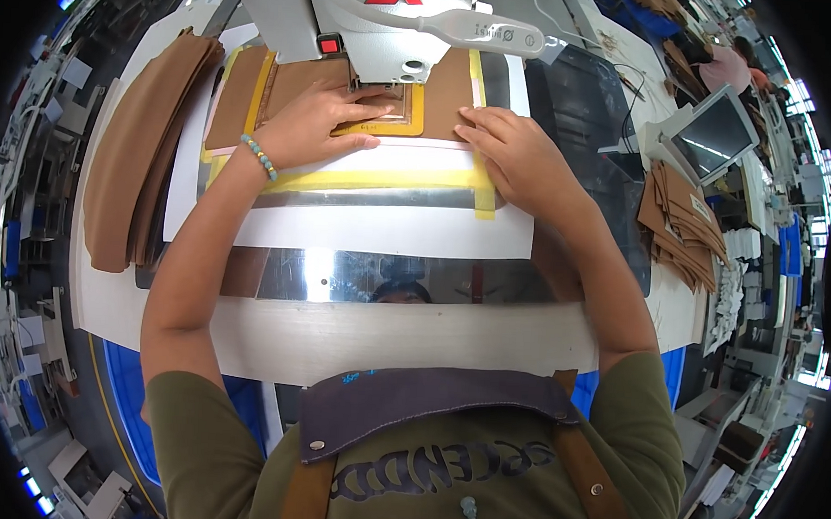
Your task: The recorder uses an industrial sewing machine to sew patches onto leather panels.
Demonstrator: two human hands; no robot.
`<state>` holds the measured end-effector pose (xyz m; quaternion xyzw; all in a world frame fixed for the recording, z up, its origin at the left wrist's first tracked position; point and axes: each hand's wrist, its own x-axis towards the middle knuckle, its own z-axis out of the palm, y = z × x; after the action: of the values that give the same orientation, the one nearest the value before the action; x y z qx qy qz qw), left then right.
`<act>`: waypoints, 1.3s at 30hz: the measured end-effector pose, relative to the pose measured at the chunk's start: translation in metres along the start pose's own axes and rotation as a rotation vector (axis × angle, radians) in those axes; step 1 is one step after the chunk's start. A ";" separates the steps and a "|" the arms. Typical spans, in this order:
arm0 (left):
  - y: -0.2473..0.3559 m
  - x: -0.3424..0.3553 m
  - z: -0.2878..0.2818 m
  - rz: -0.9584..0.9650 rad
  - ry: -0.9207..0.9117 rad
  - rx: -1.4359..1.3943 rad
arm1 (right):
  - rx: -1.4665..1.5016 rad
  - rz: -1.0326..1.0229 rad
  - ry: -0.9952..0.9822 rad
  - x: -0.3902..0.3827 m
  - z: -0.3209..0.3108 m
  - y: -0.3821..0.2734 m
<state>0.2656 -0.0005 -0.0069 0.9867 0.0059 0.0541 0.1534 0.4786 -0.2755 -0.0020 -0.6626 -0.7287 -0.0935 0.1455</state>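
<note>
At twelve o'clock, the brown panel [448, 99] lies under your spread left hand [321, 118] and loosely bent right hand [517, 154], neither gripping; your pale table [403, 341] (monitor [716, 135] at two) bears a brown stack [144, 150] at ten.

Broad pale tabletop [412, 338] spreading beneath bulky white machine head [383, 47]. Left of machine head: long thick stack of brown flat pieces [142, 159]. In front of machine head: shiny silver metal plate [290, 274], inset or laid on unclear. Right of machine head: smooth dark panel [578, 109]; farther right, loose fanned pile of brown flat pieces [679, 223].
</note>
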 end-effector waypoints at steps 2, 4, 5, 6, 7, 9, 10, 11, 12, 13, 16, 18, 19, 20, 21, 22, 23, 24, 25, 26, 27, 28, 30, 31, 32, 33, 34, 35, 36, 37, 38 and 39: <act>-0.001 0.002 0.002 0.000 0.039 0.006 | 0.024 0.025 0.054 -0.010 0.009 0.012; 0.003 0.006 -0.001 0.005 0.072 0.016 | 0.049 0.056 0.113 -0.011 0.009 0.018; 0.007 0.008 -0.001 -0.061 0.047 -0.037 | 0.061 0.079 0.132 -0.012 0.009 0.020; 0.010 0.009 -0.004 -0.125 0.020 -0.087 | 0.073 0.104 0.154 -0.012 0.008 0.021; 0.011 0.009 -0.005 -0.116 0.013 -0.078 | 0.072 0.114 0.165 -0.012 0.008 0.021; 0.011 0.009 -0.003 -0.173 -0.006 -0.138 | 0.090 0.118 0.206 -0.013 0.008 0.021; 0.007 0.007 0.000 -0.166 -0.012 -0.131 | 0.090 0.126 0.215 -0.012 0.008 0.021; 0.001 0.004 0.003 -0.143 0.042 -0.127 | 0.097 0.120 0.213 -0.012 0.008 0.020; 0.002 0.004 0.005 -0.117 0.093 -0.128 | 0.103 0.120 0.208 -0.014 0.009 0.021; 0.009 0.001 -0.001 -0.163 0.108 -0.169 | 0.102 0.131 0.211 -0.016 0.009 0.022; -0.039 -0.026 0.000 -0.098 0.262 -0.014 | 0.104 0.102 0.216 -0.010 0.009 0.021; -0.048 -0.035 -0.018 -0.168 0.245 -0.051 | 0.117 0.092 0.214 -0.015 0.007 0.023; -0.054 -0.044 -0.027 -0.252 0.238 -0.080 | 0.120 0.096 0.213 -0.016 0.006 0.022; -0.067 -0.052 -0.030 -0.252 0.232 -0.081 | 0.123 0.092 0.213 -0.017 0.006 0.023; -0.082 -0.065 -0.034 -0.276 0.250 0.027 | 0.129 0.081 0.215 -0.016 0.006 0.022; -0.096 -0.080 -0.038 -0.304 0.267 0.139 | 0.137 0.074 0.218 -0.014 0.006 0.021; -0.108 -0.092 -0.037 -0.309 0.265 0.141 | 0.166 0.084 0.182 -0.014 0.006 0.021; -0.118 -0.103 -0.035 -0.366 0.252 0.191 | 0.194 0.093 0.146 -0.013 0.006 0.020; -0.121 -0.107 -0.035 -0.419 0.236 0.240 | 0.196 0.094 0.145 -0.014 0.006 0.020; -0.124 -0.111 -0.033 -0.419 0.235 0.239 | 0.203 0.091 0.146 -0.014 0.005 0.020; -0.124 -0.113 -0.032 -0.443 0.236 0.222 | 0.210 0.091 0.146 -0.014 0.006 0.020; -0.124 -0.113 -0.031 -0.468 0.237 0.205 | 0.209 0.094 0.145 -0.015 0.006 0.020; -0.125 -0.113 -0.027 -0.474 0.257 0.208 | 0.203 0.097 0.152 -0.016 0.005 0.021; -0.125 -0.113 -0.024 -0.482 0.279 0.212 | 0.201 0.098 0.148 -0.017 0.006 0.022; -0.127 -0.112 -0.023 -0.481 0.280 0.206 | 0.190 0.108 0.158 -0.017 0.007 0.023; -0.129 -0.115 -0.022 -0.480 0.276 0.229 | 0.181 0.112 0.164 -0.018 0.006 0.024; -0.132 -0.118 -0.022 -0.478 0.272 0.251 | 0.179 0.108 0.155 -0.018 0.005 0.023; -0.136 -0.121 -0.025 -0.471 0.250 0.288 | 0.187 0.096 0.194 -0.016 0.005 0.021; -0.137 -0.121 -0.023 -0.473 0.256 0.276 | 0.191 0.087 0.230 -0.014 0.004 0.020; -0.137 -0.122 -0.023 -0.473 0.241 0.298 | 0.189 0.080 0.222 -0.009 -0.003 0.011; -0.136 -0.123 -0.024 -0.473 0.227 0.321 | 0.259 0.043 0.211 -0.006 -0.011 -0.005; -0.127 -0.115 -0.024 -0.459 0.227 0.291 | 0.323 0.013 0.201 -0.004 -0.021 -0.020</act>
<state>0.1495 0.1251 -0.0345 0.9589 0.2536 0.1265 0.0167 0.4612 -0.2884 0.0175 -0.6228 -0.7116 -0.0403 0.3228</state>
